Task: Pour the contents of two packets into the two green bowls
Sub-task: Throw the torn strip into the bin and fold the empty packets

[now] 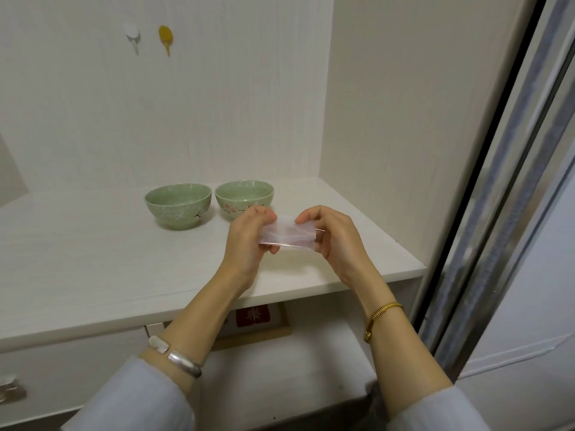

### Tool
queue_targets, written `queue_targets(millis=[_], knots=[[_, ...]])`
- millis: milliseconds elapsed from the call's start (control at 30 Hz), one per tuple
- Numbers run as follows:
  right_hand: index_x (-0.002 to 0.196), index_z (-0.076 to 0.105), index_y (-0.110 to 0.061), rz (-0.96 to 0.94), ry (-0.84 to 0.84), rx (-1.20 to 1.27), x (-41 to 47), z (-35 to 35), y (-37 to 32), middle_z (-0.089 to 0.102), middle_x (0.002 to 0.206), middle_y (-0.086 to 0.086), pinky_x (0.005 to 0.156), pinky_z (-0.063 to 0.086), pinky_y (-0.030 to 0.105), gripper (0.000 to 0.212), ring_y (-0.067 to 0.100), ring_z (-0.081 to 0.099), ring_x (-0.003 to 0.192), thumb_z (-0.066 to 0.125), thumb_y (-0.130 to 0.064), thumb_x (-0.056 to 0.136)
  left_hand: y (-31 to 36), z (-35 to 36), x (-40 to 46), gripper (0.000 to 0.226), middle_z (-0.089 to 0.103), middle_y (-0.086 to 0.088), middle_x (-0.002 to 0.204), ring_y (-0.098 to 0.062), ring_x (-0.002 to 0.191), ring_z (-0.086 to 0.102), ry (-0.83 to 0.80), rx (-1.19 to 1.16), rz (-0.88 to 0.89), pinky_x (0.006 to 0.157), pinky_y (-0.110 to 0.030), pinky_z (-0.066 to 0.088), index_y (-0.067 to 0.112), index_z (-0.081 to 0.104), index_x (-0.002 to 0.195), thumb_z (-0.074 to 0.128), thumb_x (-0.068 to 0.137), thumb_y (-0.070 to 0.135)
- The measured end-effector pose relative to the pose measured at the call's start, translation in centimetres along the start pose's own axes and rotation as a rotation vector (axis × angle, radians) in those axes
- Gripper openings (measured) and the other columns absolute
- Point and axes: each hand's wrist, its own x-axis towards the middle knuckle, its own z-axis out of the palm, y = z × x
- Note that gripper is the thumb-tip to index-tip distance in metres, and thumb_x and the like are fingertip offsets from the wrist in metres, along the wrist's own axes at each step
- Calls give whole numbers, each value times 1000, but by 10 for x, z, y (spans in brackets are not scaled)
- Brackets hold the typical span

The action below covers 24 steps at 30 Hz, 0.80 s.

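Both hands pinch a small clear packet (287, 233), left hand (249, 241) and right hand (333, 236) at opposite ends, holding it above the white counter (93, 259) just before the two green bowls (244, 199), apparently to pull it open.

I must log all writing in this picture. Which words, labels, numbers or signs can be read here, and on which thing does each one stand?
Red square below the shelf: one pale sign, perhaps a character, too blurred to read.
Clear packet held by the left hand and right hand: no print visible.
Two green bowls: only flower and branch decoration, no text.
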Motion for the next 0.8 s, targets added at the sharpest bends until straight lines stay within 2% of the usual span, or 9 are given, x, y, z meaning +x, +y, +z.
queue_targets(millis=[33, 100, 167, 267, 400, 500, 667, 800], knots=[[68, 62, -12, 0, -11, -20, -1, -2, -1, 58, 81, 2, 58, 52, 22, 35, 17, 61, 71, 33, 3, 81, -1, 2, -1, 8, 52, -1, 68, -11, 51, 49, -15, 40, 13, 39, -21, 37, 13, 57, 68, 51, 70, 8], [77, 62, -15, -17, -25, -92, -5, -5, -3, 59, 86, 0, 59, 53, 21, 27, 17, 61, 76, 42, 0, 86, -3, 6, -3, 18, 51, -5, 75, -8, 48, 50, -29, 82, 19, 39, -20, 38, 13, 56, 79, 48, 64, 7], [91, 60, -20, -44, -33, -180, -8, -10, -5, 61, 88, 0, 58, 55, 21, 23, 15, 63, 72, 52, 1, 85, -3, 10, -5, 26, 52, -6, 81, -7, 48, 52, -42, 88, 39, 38, -20, 39, 14, 56, 85, 46, 63, 5], [107, 51, -27, -51, -12, -218, -15, -17, -6, 63, 89, 1, 49, 49, 16, 41, 5, 59, 51, 55, 5, 82, -3, 18, -11, 32, 52, -5, 86, -6, 48, 53, -66, 126, 58, 38, -19, 39, 17, 56, 89, 44, 63, 3], [118, 48, -24, -64, 60, -212, -31, -33, -3, 65, 85, 0, 48, 43, 11, 47, 0, 53, 47, 53, 6, 82, -9, 29, -21, 33, 52, -4, 88, -4, 48, 51, -141, 171, 50, 38, -18, 37, 20, 55, 92, 48, 68, -1], [116, 50, -26, -62, 102, -215, -48, -51, -2, 67, 87, 0, 49, 44, 11, 45, -2, 56, 53, 54, 5, 83, -17, 43, -29, 36, 55, -5, 90, -4, 50, 53, -163, 144, 30, 38, -18, 37, 23, 52, 99, 50, 80, -7], [112, 52, -24, -55, 154, -220, -74, -78, -6, 69, 87, -1, 52, 47, 12, 43, -1, 63, 65, 54, 8, 83, -33, 73, -47, 23, 56, 4, 89, -10, 75, 56, -49, 166, -40, 45, -14, 46, 31, 53, 93, 44, 91, 9], [107, 55, -18, -70, 173, -245, -96, -98, -15, 68, 83, -2, 55, 51, 13, 39, 0, 66, 69, 53, 12, 82, -43, 98, -65, 26, 57, 2, 78, -6, 66, 55, -67, 157, -39, 45, -12, 43, 20, 56, 78, 37, 94, 11]])
